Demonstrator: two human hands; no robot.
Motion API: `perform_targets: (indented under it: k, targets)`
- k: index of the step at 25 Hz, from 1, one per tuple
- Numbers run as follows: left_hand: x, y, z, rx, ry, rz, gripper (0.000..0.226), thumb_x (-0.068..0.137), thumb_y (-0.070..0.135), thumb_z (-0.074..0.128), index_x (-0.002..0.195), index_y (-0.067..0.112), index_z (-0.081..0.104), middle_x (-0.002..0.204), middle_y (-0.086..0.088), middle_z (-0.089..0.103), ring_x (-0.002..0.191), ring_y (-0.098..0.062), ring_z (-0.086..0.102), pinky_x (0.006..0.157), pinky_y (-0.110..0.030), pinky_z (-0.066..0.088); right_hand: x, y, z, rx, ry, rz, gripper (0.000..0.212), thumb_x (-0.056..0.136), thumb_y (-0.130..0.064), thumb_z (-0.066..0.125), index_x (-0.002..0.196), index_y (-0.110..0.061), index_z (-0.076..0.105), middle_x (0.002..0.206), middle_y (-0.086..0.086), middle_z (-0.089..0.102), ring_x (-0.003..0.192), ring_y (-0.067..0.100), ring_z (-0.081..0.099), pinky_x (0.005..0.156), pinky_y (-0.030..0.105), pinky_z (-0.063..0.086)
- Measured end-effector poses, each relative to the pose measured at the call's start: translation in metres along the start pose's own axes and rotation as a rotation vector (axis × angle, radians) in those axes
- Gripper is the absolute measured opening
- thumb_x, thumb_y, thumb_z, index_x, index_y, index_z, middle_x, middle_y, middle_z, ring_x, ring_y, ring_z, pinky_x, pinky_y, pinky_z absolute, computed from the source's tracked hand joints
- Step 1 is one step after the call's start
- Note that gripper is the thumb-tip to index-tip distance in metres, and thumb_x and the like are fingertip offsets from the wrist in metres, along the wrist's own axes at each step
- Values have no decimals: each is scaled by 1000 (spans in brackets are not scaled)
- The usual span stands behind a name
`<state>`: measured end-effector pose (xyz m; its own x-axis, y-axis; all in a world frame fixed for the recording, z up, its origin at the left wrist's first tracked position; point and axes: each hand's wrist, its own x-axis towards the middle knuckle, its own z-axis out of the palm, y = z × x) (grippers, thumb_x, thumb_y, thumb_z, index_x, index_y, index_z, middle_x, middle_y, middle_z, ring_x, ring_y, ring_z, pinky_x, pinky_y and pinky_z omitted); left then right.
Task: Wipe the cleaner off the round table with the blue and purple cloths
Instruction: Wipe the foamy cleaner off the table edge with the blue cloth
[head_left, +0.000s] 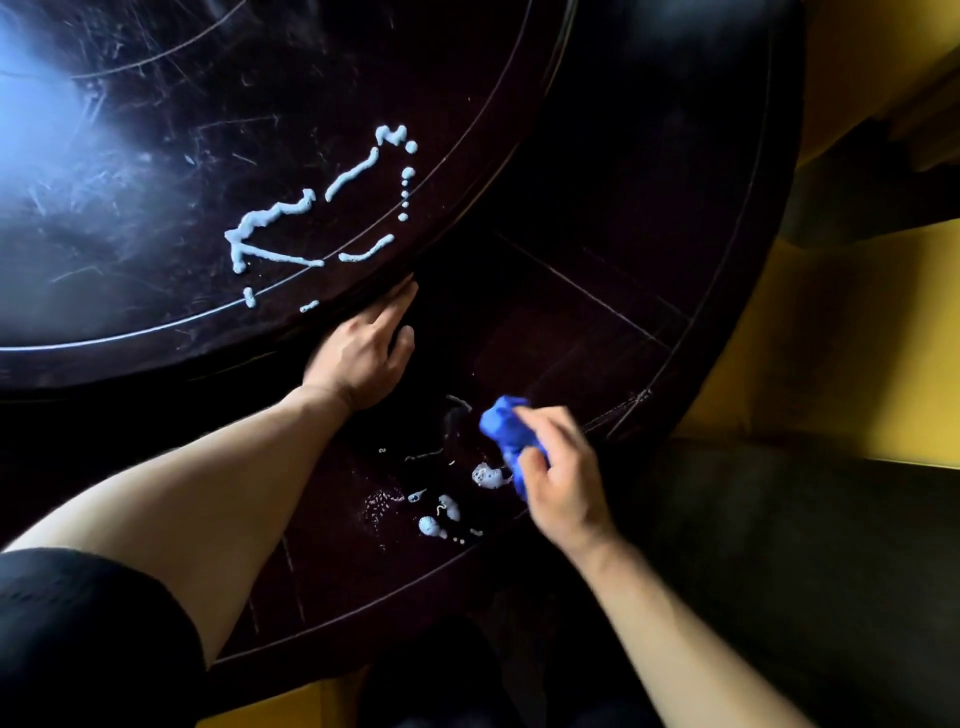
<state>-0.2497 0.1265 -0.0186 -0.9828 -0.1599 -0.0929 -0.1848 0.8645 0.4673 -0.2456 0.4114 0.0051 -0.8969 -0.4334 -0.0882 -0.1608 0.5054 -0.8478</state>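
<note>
Foam lines (311, 208) lie on the raised disc (156, 130) at the counter's (597, 312) centre. Nearer, foam blobs (441, 514) lie on the counter's rim, seemingly just left of the cloth (506, 431).

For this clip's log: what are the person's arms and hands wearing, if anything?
Both hands are bare, with no gloves, rings or watch visible on the left hand or the right hand. Both forearms are uncovered. A black sleeve covers the left upper arm, ending near the elbow. No sleeve shows on the right arm.

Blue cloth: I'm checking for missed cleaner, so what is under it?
The blue cloth is bunched in the right hand. Foam blobs show beside it on the table; whatever lies directly beneath is hidden.
</note>
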Motion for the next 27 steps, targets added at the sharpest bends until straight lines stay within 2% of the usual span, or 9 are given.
perform_targets:
  k: [3,9,11,14,17,21,24,25,27]
  targets:
    - [1,0,-1,-14,-7,17,60,100,40,36,155,15,38,162,-3,37,149,-20,36,124,-33,26,-25,-24,28,79,-168,-54,45,80,0,47,119,-8,67,111,2,62,105,14,61,95,28,49]
    - [2,-2,-10,-181,4,81,53,102,34,42,147,8,51,157,-7,43,146,-19,40,122,-26,26,47,-31,-7,113,111,54,47,79,2,45,118,-10,67,110,5,66,101,-11,57,92,8,40]
    - [4,1,-13,-231,-5,52,50,101,31,43,145,8,53,155,-8,47,145,-19,42,122,-26,28,88,-36,-12,73,95,51,46,81,3,44,118,-14,67,111,1,64,95,-13,58,86,5,40]
    - [-7,7,-15,-299,41,-14,45,101,26,45,141,8,58,149,-8,55,140,-20,49,119,-24,32,118,-39,5,16,-67,29,45,83,1,42,114,-17,67,110,-4,63,79,-2,64,73,15,48]
    - [-57,-1,-11,-286,86,-21,42,103,23,47,140,8,58,149,-7,55,140,-18,49,117,-21,33,100,-37,26,-94,-189,-185,46,77,-1,44,114,-11,69,105,-5,63,95,10,64,87,19,48]
    - [-135,-20,-7,-194,216,-101,45,103,22,43,141,0,54,153,-12,49,147,-22,39,121,-36,33,35,-35,41,-97,-511,-380,40,78,0,51,110,-13,70,107,-2,69,99,16,64,93,25,48]
    - [-186,-22,0,-68,315,-210,47,103,19,43,142,-6,49,155,-20,44,151,-32,31,124,-49,27,5,-42,38,69,-688,-173,38,80,3,50,105,-17,71,99,-2,70,86,16,70,73,25,54]
    - [-203,-20,3,-25,330,-270,49,103,21,43,143,-6,48,156,-21,41,151,-34,29,124,-51,24,8,-47,37,148,-671,-56,37,82,4,48,103,-16,71,96,0,70,81,18,72,66,24,54]
    - [-232,-12,12,43,335,-402,52,103,26,41,144,-5,46,158,-21,37,153,-34,25,125,-52,19,31,-64,41,178,-515,-16,36,81,0,46,100,-20,69,96,-1,72,86,10,70,76,21,53]
